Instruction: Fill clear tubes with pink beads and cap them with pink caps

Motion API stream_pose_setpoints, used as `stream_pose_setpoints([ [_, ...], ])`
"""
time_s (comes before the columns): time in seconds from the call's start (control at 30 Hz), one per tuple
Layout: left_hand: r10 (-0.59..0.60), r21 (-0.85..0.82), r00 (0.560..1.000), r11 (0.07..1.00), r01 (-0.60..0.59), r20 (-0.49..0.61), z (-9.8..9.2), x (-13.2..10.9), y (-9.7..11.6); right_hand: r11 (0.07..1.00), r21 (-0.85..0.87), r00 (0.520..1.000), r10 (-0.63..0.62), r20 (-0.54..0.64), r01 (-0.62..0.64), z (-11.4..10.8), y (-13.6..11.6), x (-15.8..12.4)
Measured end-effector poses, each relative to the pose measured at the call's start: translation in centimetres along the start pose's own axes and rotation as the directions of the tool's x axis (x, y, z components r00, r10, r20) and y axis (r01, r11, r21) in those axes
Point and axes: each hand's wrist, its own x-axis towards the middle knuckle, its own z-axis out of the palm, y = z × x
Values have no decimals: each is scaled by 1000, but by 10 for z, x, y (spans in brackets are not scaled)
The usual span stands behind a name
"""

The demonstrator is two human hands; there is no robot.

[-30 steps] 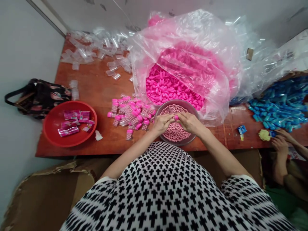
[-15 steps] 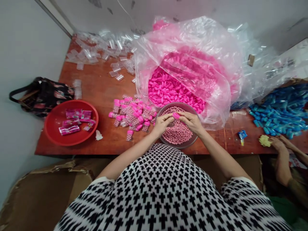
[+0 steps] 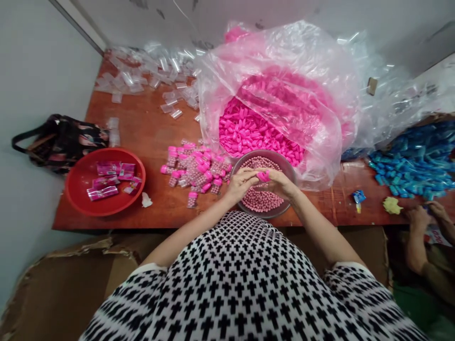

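My left hand (image 3: 241, 185) and my right hand (image 3: 283, 183) meet above a grey bowl (image 3: 292, 178) of pink beads (image 3: 263, 201). A bright pink plastic cap (image 3: 263, 176) is pinched by my right hand, and the fingertips of my left hand reach it. The left fingers are closed around a small clear container, mostly hidden by the hands. Left of the bowl lies a pile of small bead-filled containers (image 3: 199, 166) with pink caps. Behind the bowl, a large clear plastic bag (image 3: 320, 57) lies open, full of loose pink caps (image 3: 245, 125).
A red basin (image 3: 74, 201) with several pink packets stands left, near a black patterned bag (image 3: 64, 142). Clear plastic pieces (image 3: 131, 78) lie at the back left. On the right are blue pieces (image 3: 408, 170), a yellow clump (image 3: 392, 205) and another person's hands (image 3: 419, 220).
The pink cap has turned and shifted slightly right between my hands, and my fingers have changed their hold. The other person's hands have moved away from the yellow clump.
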Motion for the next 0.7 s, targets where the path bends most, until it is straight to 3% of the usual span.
stream_pose_setpoints([
  [0.1, 18, 26, 1000, 1000, -18, -16, 1, -4, -1, 978, 159, 991, 132, 15, -133, 9, 7, 2],
  [0.27, 60, 90, 997, 994, -64, 54, -5, -26, -5, 905, 416, 979, 152, -136, -83, 29, 48, 7],
  [0.37, 36, 113, 994, 993, -47, 101, -8, -44, -16, 895, 442, 964, 171, -206, -64, 40, 75, 8],
  [0.43, -30, 123, 993, 992, 16, 114, -9, -52, -26, 909, 400, 959, 207, -194, -115, 42, 85, 9],
  [0.53, -124, 110, 992, 987, 119, 38, -17, -53, -35, 966, 185, 969, 205, -140, -178, 31, 85, 16],
  [0.6, -141, 82, 988, 986, 146, -61, -30, -46, -37, 989, -119, 975, 63, -212, -90, 14, 77, 23],
  [0.63, -144, 71, 982, 986, 154, -122, -40, -41, -38, 945, -323, 960, -52, -274, -41, 5, 73, 28],
  [0.67, -150, 68, 969, 984, 166, -195, -52, -36, -40, 835, -550, 927, -185, -326, -27, -4, 69, 33],
  [0.7, -159, 75, 947, 980, 186, -278, -65, -31, -43, 668, -741, 902, -276, -332, -68, -13, 67, 37],
])
